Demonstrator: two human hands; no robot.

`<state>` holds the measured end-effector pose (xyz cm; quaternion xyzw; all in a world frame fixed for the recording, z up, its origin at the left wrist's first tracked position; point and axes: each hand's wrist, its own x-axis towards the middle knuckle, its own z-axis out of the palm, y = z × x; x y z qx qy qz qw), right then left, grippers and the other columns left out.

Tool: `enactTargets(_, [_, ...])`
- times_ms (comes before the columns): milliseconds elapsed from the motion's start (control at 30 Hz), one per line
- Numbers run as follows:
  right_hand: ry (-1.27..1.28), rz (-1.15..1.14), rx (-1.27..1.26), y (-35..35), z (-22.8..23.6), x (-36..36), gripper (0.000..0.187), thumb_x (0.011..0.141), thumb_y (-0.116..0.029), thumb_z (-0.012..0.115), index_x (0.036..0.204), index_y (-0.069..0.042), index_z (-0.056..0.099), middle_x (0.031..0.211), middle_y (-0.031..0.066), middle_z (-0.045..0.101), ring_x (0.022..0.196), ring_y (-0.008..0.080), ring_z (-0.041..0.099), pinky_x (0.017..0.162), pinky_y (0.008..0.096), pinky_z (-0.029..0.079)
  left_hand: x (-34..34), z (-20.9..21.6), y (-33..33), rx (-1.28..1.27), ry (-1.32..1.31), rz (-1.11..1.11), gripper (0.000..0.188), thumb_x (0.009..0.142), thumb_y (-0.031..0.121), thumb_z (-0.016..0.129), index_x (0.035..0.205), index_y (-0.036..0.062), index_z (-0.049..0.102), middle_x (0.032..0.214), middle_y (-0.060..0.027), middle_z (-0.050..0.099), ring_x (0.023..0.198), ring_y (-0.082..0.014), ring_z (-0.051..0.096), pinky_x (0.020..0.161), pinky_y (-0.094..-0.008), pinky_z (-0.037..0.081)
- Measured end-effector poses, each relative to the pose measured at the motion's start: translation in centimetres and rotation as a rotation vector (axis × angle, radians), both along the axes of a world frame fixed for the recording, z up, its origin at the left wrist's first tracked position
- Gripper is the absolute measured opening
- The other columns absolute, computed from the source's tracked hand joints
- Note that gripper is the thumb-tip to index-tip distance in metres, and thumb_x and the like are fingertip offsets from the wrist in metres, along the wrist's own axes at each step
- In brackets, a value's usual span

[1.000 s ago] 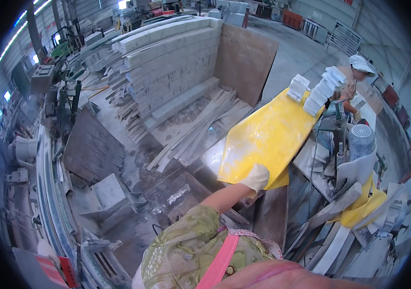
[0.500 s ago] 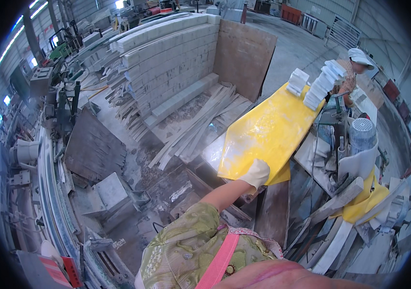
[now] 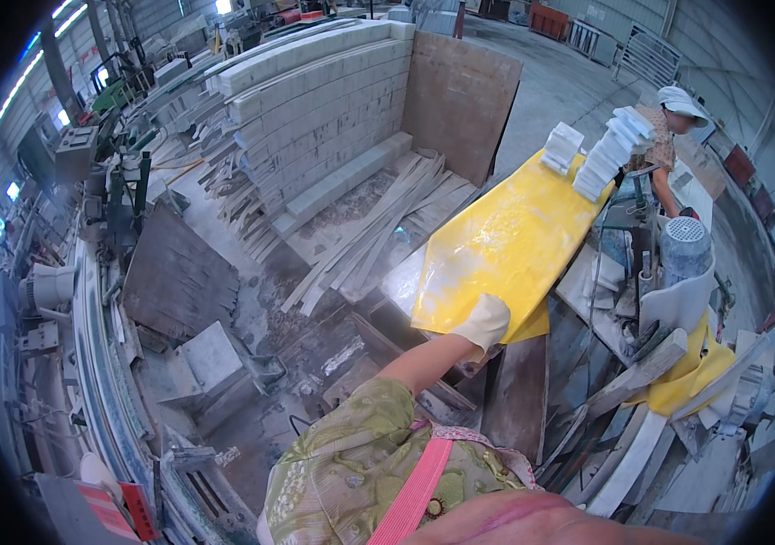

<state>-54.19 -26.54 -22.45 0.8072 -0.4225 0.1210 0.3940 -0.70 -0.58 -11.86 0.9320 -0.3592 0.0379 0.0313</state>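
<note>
My left hand (image 3: 486, 320), in a pale cream glove, rests at the near end of a yellow sheet (image 3: 496, 250). Its fingers look curled in; whatever lies inside them, if anything, is hidden. The yellow sheet covers a slanting bench top and has whitish wet smears and shiny patches. At its far end lie a short stack of white stone pieces (image 3: 561, 148) and a longer leaning row of white stone pieces (image 3: 610, 154). My right hand is out of the picture.
A co-worker (image 3: 665, 136) in a pale hat stands beyond the bench, near a grey motor (image 3: 685, 250). Long stone strips (image 3: 378, 232) lie before a stacked block wall (image 3: 324, 118). A brown board (image 3: 460, 104) stands upright. Machine rails (image 3: 101, 363) run along the left.
My left hand has shifted very slightly up over the sheet's near end. The co-worker has turned a little, and a bare arm now reaches down toward the motor.
</note>
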Motion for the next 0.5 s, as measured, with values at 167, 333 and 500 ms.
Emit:
enactTargets(167, [-0.008,0.015,0.012,-0.12,-0.04,0.2,0.046,0.097,-0.033,0.053,0.132,-0.003,0.052,0.13,0.031,0.058,0.123,0.0524,0.054,0.107,0.0699,0.038,-0.05,0.27,0.09,0.017,-0.01,-0.025,0.016,0.08,0.015,0.065,0.079,0.007,0.079,0.082,-0.0141,0.074,0.08,-0.0323,0.073,0.066,-0.0421,0.054])
enactTargets(333, [-0.016,0.053,0.021,-0.42,-0.02,0.54,0.049,0.098,-0.035,0.052,0.134,-0.003,0.05,0.132,0.0314,0.056,0.124,0.0529,0.053,0.107,0.0698,0.037,-0.12,0.67,0.05,0.061,0.056,-0.005,0.019,0.083,0.018,0.065,0.089,0.0081,0.08,0.093,-0.0131,0.077,0.088,-0.0303,0.073,0.074,-0.043,0.05])
enactTargets(500, [-0.022,0.086,0.026,-0.8,0.07,0.93,0.052,0.098,-0.038,0.052,0.136,-0.003,0.048,0.133,0.0318,0.055,0.125,0.0533,0.052,0.108,0.0698,0.036,-0.04,0.5,-0.17,0.076,0.07,0.008,0.019,0.083,0.018,0.065,0.09,0.008,0.08,0.092,-0.0123,0.076,0.088,-0.0302,0.072,0.075,-0.0431,0.049])
